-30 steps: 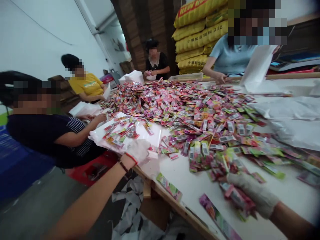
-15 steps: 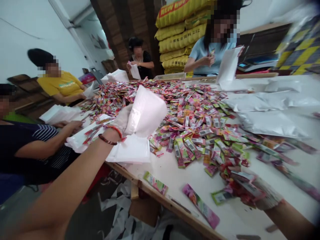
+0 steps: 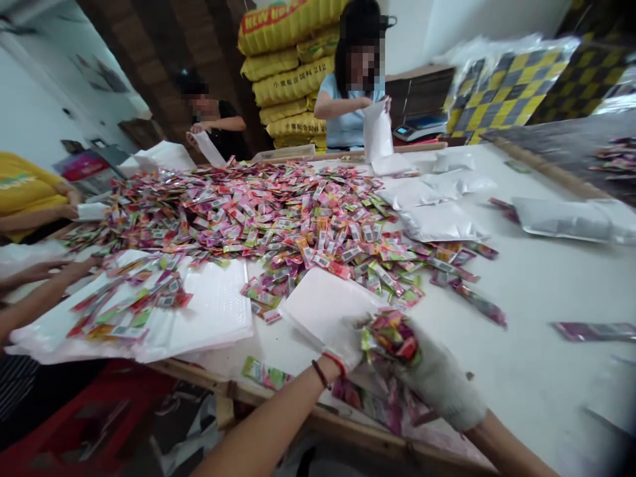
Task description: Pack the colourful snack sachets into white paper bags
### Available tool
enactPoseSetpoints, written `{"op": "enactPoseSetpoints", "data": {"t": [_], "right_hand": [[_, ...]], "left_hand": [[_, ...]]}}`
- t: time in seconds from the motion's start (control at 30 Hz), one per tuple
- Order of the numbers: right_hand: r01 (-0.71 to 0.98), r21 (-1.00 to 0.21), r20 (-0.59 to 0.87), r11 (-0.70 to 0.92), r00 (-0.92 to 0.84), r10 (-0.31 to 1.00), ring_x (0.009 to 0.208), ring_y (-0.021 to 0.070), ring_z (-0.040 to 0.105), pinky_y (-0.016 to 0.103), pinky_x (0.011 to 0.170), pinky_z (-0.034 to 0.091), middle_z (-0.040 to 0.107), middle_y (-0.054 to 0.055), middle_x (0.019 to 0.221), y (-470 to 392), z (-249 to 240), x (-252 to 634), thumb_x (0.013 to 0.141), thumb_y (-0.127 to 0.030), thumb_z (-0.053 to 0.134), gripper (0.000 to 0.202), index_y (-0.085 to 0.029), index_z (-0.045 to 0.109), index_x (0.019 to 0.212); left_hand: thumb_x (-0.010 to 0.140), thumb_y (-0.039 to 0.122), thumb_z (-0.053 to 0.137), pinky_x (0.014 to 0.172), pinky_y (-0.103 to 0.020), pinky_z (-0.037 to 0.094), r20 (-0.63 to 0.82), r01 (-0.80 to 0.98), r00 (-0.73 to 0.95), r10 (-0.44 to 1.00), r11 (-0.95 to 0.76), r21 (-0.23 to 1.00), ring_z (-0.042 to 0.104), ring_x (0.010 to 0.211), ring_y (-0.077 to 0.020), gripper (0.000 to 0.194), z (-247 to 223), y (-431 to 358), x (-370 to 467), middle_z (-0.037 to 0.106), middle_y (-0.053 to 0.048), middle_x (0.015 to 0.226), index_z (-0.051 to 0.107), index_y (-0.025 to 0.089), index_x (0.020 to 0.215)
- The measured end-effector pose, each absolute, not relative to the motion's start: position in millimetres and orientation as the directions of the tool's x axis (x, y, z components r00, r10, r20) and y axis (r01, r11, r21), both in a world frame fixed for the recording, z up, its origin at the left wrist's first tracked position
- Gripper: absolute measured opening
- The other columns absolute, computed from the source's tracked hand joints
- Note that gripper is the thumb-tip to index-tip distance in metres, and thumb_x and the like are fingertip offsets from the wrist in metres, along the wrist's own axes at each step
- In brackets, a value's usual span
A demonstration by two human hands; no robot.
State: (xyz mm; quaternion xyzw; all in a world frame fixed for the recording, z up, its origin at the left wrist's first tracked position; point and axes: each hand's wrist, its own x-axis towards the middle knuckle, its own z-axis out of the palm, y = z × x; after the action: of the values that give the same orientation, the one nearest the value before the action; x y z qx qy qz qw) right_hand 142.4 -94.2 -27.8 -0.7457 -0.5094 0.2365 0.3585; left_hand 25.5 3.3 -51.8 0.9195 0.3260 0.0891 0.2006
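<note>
My left hand (image 3: 349, 346), in a white knit glove with a red cuff, is closed on a white pouch (image 3: 328, 301) lying slanted above the table. My right hand (image 3: 442, 377), gloved too, is wrapped round a bunch of small colourful sachets (image 3: 393, 336) at the open end of the pouch. Its fingers are partly hidden behind the sachets. Several purple sachets (image 3: 370, 401) show blurred below the two hands, near the table edge. Beyond the pouch spreads a big heap of pink, green and purple sachets (image 3: 278, 212).
White bubble pouches (image 3: 213, 298) with sachets on top lie at left, beside a co-worker's arms (image 3: 44, 291). Filled silvery pouches (image 3: 442, 222) rest at right. Three other people stand or sit round the table (image 3: 527, 291). Yellow sacks (image 3: 293, 83) are stacked behind.
My left hand has brought the pouch right and down towards me. My right hand, with its sachets, has come left to the pouch's opening. The view has turned right.
</note>
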Motion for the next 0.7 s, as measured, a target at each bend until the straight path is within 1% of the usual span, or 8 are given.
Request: {"op": "enactPoseSetpoints", "data": {"t": [0.13, 0.2, 0.27, 0.37, 0.47, 0.53, 0.63, 0.7], "right_hand": [[0.874, -0.481, 0.000, -0.064, 0.073, 0.997, 0.097, 0.0302, 0.062, 0.041, 0.084, 0.047, 0.067, 0.016, 0.107, -87.4, -35.2, 140.8, 0.072, -0.027, 0.054, 0.044, -0.016, 0.056, 0.115], [0.906, -0.420, -0.035, 0.045, -0.066, 0.997, 0.095, 0.0292, 0.062, 0.038, 0.083, 0.046, 0.067, 0.015, 0.105, -80.9, -26.9, 143.6, 0.069, -0.021, 0.054, 0.039, -0.016, 0.061, 0.107], [0.909, -0.412, -0.092, 0.067, -0.115, 0.989, 0.089, 0.0278, 0.063, 0.035, 0.078, 0.046, 0.069, 0.012, 0.098, -71.9, -16.0, 148.0, 0.065, -0.022, 0.057, 0.035, -0.019, 0.064, 0.099], [0.905, -0.424, -0.209, -0.044, -0.050, 0.977, 0.071, 0.0231, 0.062, 0.030, 0.063, 0.043, 0.070, 0.006, 0.081, -56.8, -1.6, 155.1, 0.061, -0.029, 0.063, 0.024, -0.022, 0.065, 0.085], [0.866, -0.489, -0.261, -0.103, -0.033, 0.965, 0.064, 0.0187, 0.059, 0.026, 0.056, 0.038, 0.069, 0.004, 0.076, -45.1, 7.6, 158.5, 0.060, -0.033, 0.066, 0.021, -0.023, 0.065, 0.078], [0.845, -0.515, -0.287, -0.141, -0.015, 0.958, 0.063, 0.0175, 0.058, 0.025, 0.055, 0.037, 0.069, 0.003, 0.074, -41.1, 10.6, 158.2, 0.060, -0.030, 0.064, 0.019, -0.022, 0.064, 0.076], [0.838, -0.509, -0.333, -0.198, 0.021, 0.943, 0.061, 0.0172, 0.058, 0.025, 0.054, 0.036, 0.068, 0.003, 0.073, -40.6, 10.8, 155.2, 0.058, -0.028, 0.063, 0.019, -0.021, 0.062, 0.076], [0.838, -0.514, -0.319, -0.186, 0.015, 0.948, 0.062, 0.0168, 0.057, 0.025, 0.054, 0.036, 0.068, 0.002, 0.073, -42.8, 8.6, 151.5, 0.060, -0.028, 0.062, 0.017, -0.021, 0.061, 0.076]], "left_hand": [[0.092, 0.010, 0.028, 0.060, -0.024, 0.053, -0.057, 0.598, 0.678, 0.733, -0.504, 0.623, 0.066, 0.071, -0.0123, 0.032, -50.8, 11.8, 20.6, 0.071, -0.007, 0.085, 0.059, 0.011, 0.102], [0.093, 0.015, 0.029, 0.064, -0.024, 0.053, -0.063, 0.573, 0.640, 0.766, -0.421, 0.703, 0.065, 0.077, -0.0122, 0.031, -50.4, 7.9, 15.5, 0.070, -0.006, 0.089, 0.058, 0.013, 0.102], [0.092, 0.021, 0.034, 0.072, -0.024, 0.051, -0.019, 0.542, 0.616, 0.787, -0.406, 0.736, 0.063, 0.083, -0.0127, 0.026, -45.1, 2.1, 9.8, 0.068, -0.004, 0.092, 0.058, 0.016, 0.098], [0.088, 0.026, 0.041, 0.073, -0.025, 0.047, 0.022, 0.637, 0.620, 0.785, -0.519, 0.569, 0.062, 0.083, -0.0156, 0.020, -27.8, -1.7, 2.3, 0.067, -0.005, 0.090, 0.060, 0.021, 0.091], [0.083, 0.026, 0.046, 0.063, -0.027, 0.045, -0.089, 0.774, 0.602, 0.794, -0.553, 0.308, 0.063, 0.075, -0.0194, 0.017, -9.4, 5.3, -2.8, 0.068, -0.006, 0.081, 0.060, 0.023, 0.093], [0.081, 0.025, 0.048, 0.061, -0.028, 0.044, -0.167, 0.799, 0.598, 0.784, -0.570, 0.190, 0.064, 0.075, -0.0224, 0.019, 0.7, 12.8, -4.5, 0.068, -0.006, 0.080, 0.060, 0.024, 0.095], [0.080, 0.023, 0.047, 0.063, -0.032, 0.045, -0.220, 0.762, 0.644, 0.733, -0.641, 0.094, 0.065, 0.080, -0.0261, 0.020, 16.4, 18.9, -3.7, 0.069, -0.010, 0.085, 0.062, 0.021, 0.094], [0.080, 0.025, 0.047, 0.062, -0.032, 0.045, -0.191, 0.716, 0.695, 0.693, -0.691, 0.095, 0.065, 0.079, -0.0265, 0.019, 26.9, 16.7, -0.5, 0.068, -0.011, 0.085, 0.062, 0.019, 0.090]]}}
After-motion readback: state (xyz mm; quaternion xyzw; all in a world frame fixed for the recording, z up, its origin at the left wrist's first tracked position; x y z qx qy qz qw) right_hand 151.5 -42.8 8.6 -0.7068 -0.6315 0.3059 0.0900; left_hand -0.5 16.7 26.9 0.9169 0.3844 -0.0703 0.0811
